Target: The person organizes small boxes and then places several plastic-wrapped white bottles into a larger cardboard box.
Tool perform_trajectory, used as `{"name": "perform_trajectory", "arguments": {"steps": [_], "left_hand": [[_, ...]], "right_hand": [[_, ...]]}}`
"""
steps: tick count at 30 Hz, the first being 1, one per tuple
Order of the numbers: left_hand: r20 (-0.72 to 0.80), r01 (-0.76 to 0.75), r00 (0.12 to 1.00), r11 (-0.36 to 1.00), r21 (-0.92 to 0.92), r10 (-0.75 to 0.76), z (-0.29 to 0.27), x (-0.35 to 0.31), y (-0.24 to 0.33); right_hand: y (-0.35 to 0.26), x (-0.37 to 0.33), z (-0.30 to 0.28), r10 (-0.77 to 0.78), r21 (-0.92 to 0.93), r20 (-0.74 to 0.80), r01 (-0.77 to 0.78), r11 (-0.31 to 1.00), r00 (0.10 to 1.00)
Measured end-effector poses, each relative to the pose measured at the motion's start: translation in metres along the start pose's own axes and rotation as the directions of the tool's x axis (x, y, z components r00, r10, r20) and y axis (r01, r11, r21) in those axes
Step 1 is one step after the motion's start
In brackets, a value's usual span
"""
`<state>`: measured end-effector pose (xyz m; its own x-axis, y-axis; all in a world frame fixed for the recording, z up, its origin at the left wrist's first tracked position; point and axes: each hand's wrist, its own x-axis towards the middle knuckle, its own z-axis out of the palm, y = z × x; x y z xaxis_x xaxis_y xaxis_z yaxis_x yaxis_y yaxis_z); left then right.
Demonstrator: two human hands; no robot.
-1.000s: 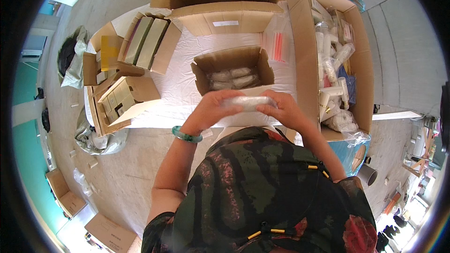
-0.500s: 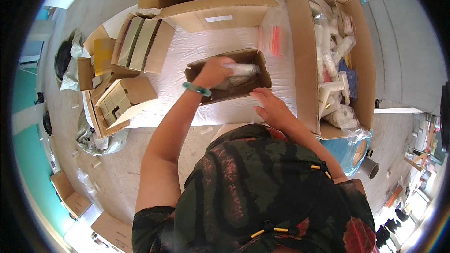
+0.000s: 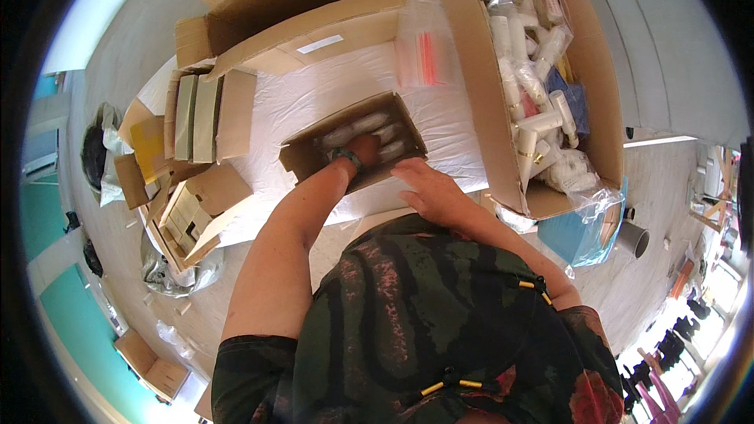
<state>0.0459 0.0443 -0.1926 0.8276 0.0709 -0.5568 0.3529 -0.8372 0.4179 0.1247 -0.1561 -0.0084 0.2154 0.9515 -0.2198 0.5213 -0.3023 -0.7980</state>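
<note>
Down inside a small open cardboard box (image 3: pixel 330 126) is my left hand (image 3: pixel 364 151), a green bangle on its wrist. Its fingers are in shadow, so whether they grip anything is unclear. Around that hand lie several pale, clear-wrapped pieces (image 3: pixel 369 121) whose kind I cannot make out. My right hand (image 3: pixel 432 188) rests at the box's near right corner, fingers stretched out and holding nothing.
A large carton (image 3: pixel 459 86) of bagged white bottles (image 3: pixel 540 123) stands right. Another open carton (image 3: pixel 345 20) is behind. Smaller boxes (image 3: pixel 236 118) stand left. Clear bags with red edges (image 3: pixel 425 59) lie on the white-covered table (image 3: pixel 302 94).
My left hand has lowered a clear-wrapped white piece into the small box. The view has turned and shifted, and my right hand stays near the box's corner.
</note>
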Motion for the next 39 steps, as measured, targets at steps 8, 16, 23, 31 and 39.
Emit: {"name": "perform_trajectory", "arguments": {"steps": [8,16,23,31,39], "left_hand": [[-0.012,0.211,0.977,0.973,0.097,-0.211,0.021,0.024,-0.011],[0.116,0.094,0.987,0.984,0.149,-0.112,-0.014,0.015,-0.01],[-0.126,0.083,0.973,0.798,-0.598,-0.196,-0.122,-0.074,0.052],[-0.325,-0.113,0.909,0.596,-0.795,-0.261,-0.116,-0.118,0.061],[-0.414,-0.116,0.86,0.677,-0.727,-0.298,-0.128,-0.13,0.097]], "right_hand": [[-0.001,0.006,-0.002,0.008,0.038,0.044,-0.01,0.999,0.999],[-0.003,0.004,-0.026,-0.128,0.13,-0.044,0.133,0.983,0.991],[0.036,-0.045,-0.097,0.223,0.242,-0.527,-0.107,0.964,0.82],[0.188,-0.138,-0.13,0.528,0.187,-0.711,-0.599,0.778,0.464],[0.251,-0.105,-0.129,0.724,0.229,-0.558,-0.763,0.604,0.406]]}}
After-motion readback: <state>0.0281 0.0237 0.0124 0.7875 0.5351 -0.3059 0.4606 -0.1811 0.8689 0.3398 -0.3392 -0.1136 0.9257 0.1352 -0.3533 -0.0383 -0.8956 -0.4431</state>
